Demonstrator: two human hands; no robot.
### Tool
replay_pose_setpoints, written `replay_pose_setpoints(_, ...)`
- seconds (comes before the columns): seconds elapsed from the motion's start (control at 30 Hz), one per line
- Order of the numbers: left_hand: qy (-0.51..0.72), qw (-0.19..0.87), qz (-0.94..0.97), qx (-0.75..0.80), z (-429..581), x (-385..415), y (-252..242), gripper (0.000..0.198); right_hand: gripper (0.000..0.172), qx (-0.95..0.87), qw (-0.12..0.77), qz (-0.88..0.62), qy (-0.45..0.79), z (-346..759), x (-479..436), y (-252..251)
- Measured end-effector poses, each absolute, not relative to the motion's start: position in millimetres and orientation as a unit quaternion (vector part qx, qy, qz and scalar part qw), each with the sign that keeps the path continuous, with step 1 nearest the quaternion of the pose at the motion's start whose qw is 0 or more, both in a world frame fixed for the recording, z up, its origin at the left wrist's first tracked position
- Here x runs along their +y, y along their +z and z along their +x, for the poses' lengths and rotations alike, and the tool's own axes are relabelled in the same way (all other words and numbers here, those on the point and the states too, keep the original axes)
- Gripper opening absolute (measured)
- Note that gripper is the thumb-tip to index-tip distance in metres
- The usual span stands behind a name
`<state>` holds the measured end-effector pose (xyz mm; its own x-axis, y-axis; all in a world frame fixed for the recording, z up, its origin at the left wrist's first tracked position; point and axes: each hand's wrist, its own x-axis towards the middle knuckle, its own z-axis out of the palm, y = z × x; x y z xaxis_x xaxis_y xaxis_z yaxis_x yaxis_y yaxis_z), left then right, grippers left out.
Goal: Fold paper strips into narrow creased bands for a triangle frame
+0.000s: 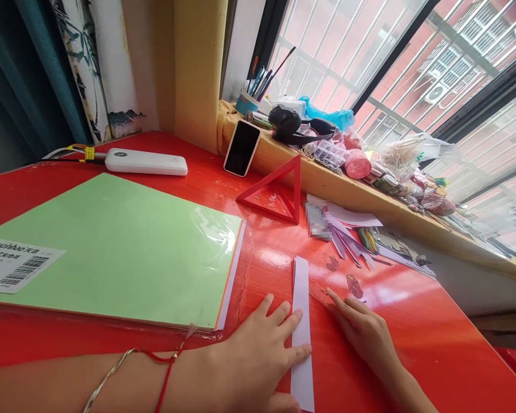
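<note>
My left hand (270,347) lies with its fingers spread, their tips resting on a folded strip of pale lilac paper (301,287). The strip runs lengthwise away from me on the red table. A red cord and a metal bangle circle the left wrist. Just right of the strip is my right hand (363,330), its index finger stretched out and the other fingers partly hidden. At that fingertip lies a faint, see-through strip (319,293) that I cannot make out clearly. Left of the paper strip lies a wrapped pack of coloured paper (124,246), green on top.
A red triangular frame (290,195) stands behind the strip, near a phone (242,148) leaning on the sill. A white power bank (146,162) lies behind the pack. Paper pieces (348,229) sit back right. Craft supplies (356,163) crowd the windowsill.
</note>
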<state>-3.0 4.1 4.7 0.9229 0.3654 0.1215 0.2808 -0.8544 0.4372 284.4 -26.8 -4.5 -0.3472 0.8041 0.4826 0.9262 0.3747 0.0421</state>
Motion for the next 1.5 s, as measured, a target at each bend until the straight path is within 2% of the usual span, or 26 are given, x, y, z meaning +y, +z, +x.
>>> replay_pose_setpoints(0.3,0.085,0.168,0.968,0.167,-0.8,5.0,7.6,0.062,0.029,-0.826,0.239,-0.483,-0.166,287.2,-14.8,-8.1)
replay_pose_setpoints(0.43,0.085,0.167,0.971,0.152,-2.0,6.9,10.6,0.06,0.026,-0.86,0.225,-0.436,-0.141,288.9,-22.0,-7.9)
replay_pose_setpoints(0.63,0.072,0.169,0.973,0.143,-3.4,8.3,15.7,0.055,0.04,-0.836,0.255,-0.441,-0.206,294.2,-24.0,-4.9)
replay_pose_setpoints(0.8,0.085,0.148,0.974,0.147,-2.8,7.9,12.7,0.057,0.032,-0.876,0.224,-0.365,-0.221,287.3,-29.8,1.4)
replay_pose_setpoints(1.07,0.113,0.145,0.972,0.147,-2.7,8.3,8.4,0.059,0.027,-0.892,0.232,-0.36,-0.145,276.8,-28.3,2.3)
replay_pose_setpoints(1.33,0.092,0.134,0.976,0.142,-1.2,8.6,13.1,0.06,0.029,-0.89,0.236,-0.378,-0.099,269.1,-35.7,1.2)
replay_pose_setpoints(1.5,0.07,0.145,0.977,0.142,-1.0,9.4,14.9,0.059,0.036,-0.877,0.238,-0.409,-0.085,266.5,-32.8,-0.7)
